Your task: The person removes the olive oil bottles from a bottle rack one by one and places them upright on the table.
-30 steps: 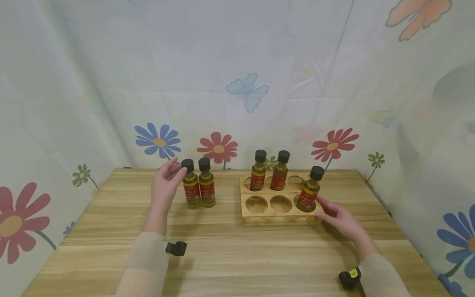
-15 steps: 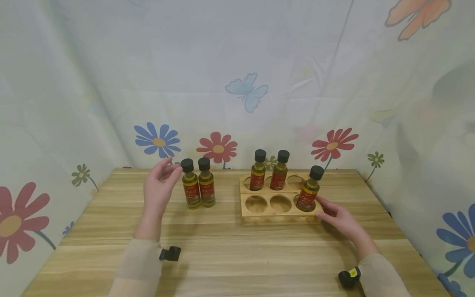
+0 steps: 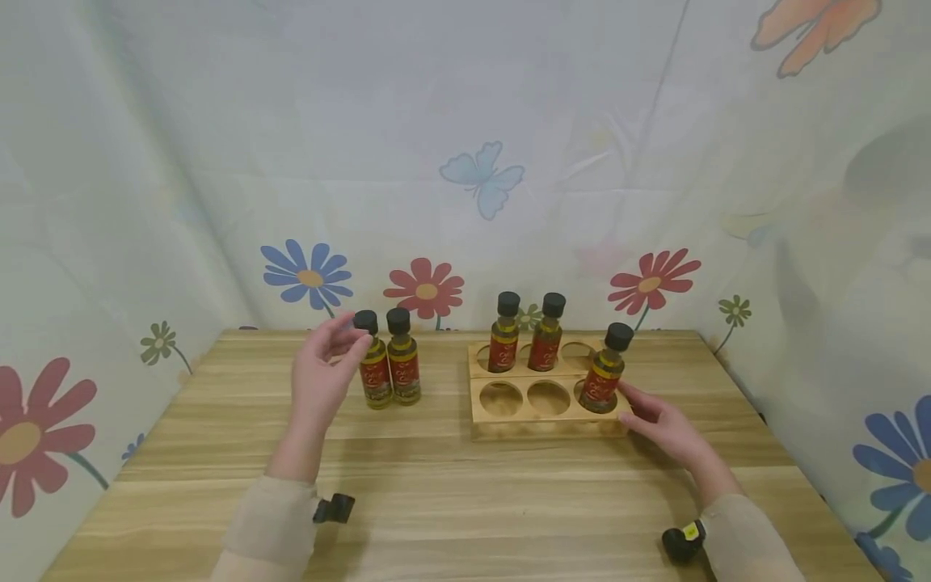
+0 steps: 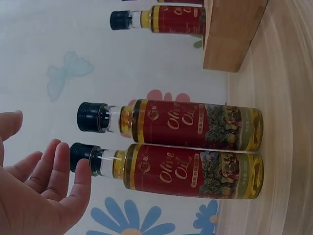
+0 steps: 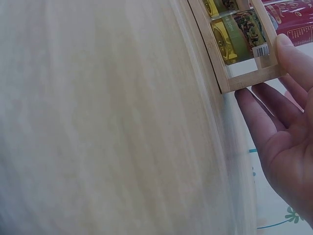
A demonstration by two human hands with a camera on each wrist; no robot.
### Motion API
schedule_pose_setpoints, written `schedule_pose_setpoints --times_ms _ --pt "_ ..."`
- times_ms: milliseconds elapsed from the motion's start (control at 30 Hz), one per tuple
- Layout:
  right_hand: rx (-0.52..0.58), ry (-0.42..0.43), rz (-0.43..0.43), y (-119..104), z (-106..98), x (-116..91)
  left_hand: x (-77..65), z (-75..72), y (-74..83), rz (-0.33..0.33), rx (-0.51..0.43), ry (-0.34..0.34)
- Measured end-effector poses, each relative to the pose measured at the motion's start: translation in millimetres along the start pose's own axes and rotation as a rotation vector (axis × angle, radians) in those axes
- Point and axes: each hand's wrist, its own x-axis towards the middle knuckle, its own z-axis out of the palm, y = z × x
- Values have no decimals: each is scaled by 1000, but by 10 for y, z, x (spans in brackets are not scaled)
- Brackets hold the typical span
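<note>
Two olive oil bottles [image 3: 376, 381] with black caps and red labels stand upright side by side on the table. My left hand [image 3: 320, 380] is beside the cap of the left one, thumb spread away from loosely bent fingers, holding nothing. In the left wrist view its fingertips overlap the nearer bottle's cap [image 4: 84, 155]. To the right stands a two-tier wooden bottle rack [image 3: 538, 430] with round holes. My right hand [image 3: 665, 428] grips its right end, with the thumb [image 5: 291, 51] on the upper edge and fingers against the side.
Two bottles [image 3: 503, 349] sit in the rack's back row, at the left and middle holes. Another bottle [image 3: 602, 380] sits in the front right hole, beside my right hand. A flowered cloth [image 3: 480, 97] hangs behind the wooden table [image 3: 465, 501].
My left hand drew away to the left from the bottle cap, then came back right toward it. The right hand, rack and bottles have stayed in place.
</note>
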Motion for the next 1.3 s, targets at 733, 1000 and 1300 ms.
schedule_pose_setpoints --times_ms 733,1000,1300 --pt "-1 2 -5 -4 -2 -3 -270 589 -57 98 -77 -181" --pt "1 3 -10 3 3 1 -417 938 -130 95 -93 -257" --pt "-16 8 -11 12 11 3 -545 1258 -162 131 6 -420"
